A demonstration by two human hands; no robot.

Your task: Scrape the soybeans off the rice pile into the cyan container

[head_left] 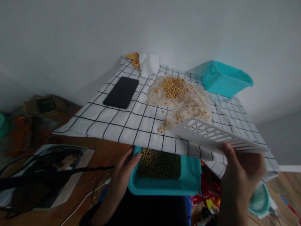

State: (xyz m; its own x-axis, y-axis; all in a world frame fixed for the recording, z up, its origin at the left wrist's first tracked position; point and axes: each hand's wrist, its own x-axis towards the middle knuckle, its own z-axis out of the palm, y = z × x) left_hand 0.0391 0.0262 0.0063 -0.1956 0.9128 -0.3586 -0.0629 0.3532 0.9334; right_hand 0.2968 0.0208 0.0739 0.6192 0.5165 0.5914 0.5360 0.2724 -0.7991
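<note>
My right hand (242, 169) grips the near edge of a white slotted plastic panel (195, 133), with the thumb on its upper face. The panel's far end rests at the near edge of a heap of white grains (188, 108) mixed with yellow beans (173, 87) on a checked cloth (136, 122). Below the table edge, my left hand (124, 169) holds the left rim of a teal plastic bin (164, 187), thumb over the rim. Yellow and dark green beans (160, 164) lie in the bin, which the cloth's edge partly covers.
A black phone (121, 92) lies left of the heap. At the back are a white cloth or tissue (148, 64) and a yellow item (134, 59). A second teal bin (225, 78) stands back right. Cables and a poster (75, 179) lie lower left; a teal-rimmed container (260, 199) lower right.
</note>
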